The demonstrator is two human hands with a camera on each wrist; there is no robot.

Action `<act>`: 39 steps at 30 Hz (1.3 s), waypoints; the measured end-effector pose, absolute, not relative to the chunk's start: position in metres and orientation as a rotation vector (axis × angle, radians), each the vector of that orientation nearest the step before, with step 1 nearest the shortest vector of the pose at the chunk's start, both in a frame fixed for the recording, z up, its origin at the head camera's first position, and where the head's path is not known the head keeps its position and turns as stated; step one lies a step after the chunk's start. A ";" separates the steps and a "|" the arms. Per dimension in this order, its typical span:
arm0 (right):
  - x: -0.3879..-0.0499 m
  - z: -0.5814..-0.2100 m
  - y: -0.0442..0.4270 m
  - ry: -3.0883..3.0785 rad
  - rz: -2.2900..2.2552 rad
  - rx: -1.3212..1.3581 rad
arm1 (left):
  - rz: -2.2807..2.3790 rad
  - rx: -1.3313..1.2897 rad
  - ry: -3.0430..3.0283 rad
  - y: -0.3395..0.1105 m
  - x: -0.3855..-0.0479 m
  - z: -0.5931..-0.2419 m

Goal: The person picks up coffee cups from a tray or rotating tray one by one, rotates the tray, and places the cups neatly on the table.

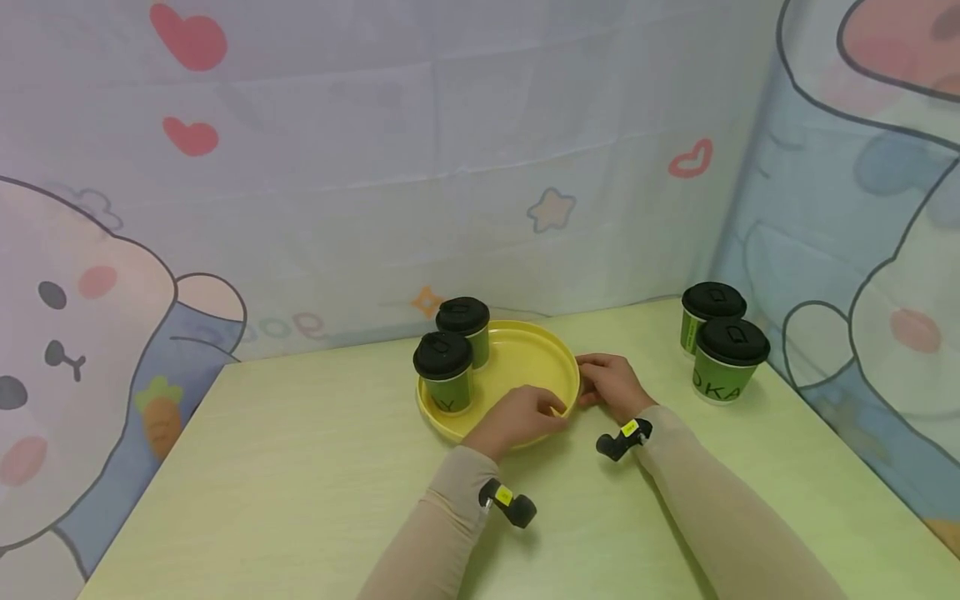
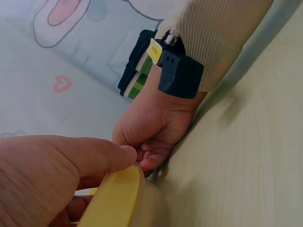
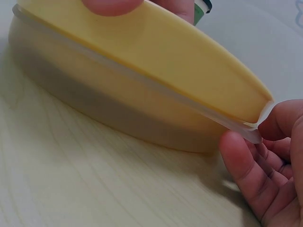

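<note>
Pinches the yellow tray by its near-right rim with the left hand, by its right edge with the right hand just beyond; lies on the table, round, without long axis, stretching leftward from either grip, bearing two cups nearer the left

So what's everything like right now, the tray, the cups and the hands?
Tray: carrying two cups, partly bare
Tray cups: upright, lidded
Other cups: upright, lidded, on the table
Left hand: gripping the tray's rim
Right hand: pinching the tray's rim
</note>
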State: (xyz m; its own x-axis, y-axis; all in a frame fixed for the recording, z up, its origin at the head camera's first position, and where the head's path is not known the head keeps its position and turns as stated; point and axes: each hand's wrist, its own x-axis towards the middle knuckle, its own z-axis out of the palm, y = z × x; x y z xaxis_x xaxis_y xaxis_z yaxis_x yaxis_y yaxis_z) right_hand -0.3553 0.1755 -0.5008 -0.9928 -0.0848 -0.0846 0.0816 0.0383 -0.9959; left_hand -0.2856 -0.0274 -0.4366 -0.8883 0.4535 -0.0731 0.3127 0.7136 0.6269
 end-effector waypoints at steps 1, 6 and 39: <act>-0.355 -0.501 0.175 2.175 -2.097 -0.005 | 0.921 0.619 2.700 -0.028 -0.285 -0.436; -0.356 -0.502 0.176 2.182 -2.090 -0.031 | 0.878 0.663 2.699 -0.032 -0.284 -0.435; -0.356 -0.503 0.178 2.127 -2.122 -0.052 | 0.709 0.925 2.577 -0.083 -0.281 -0.425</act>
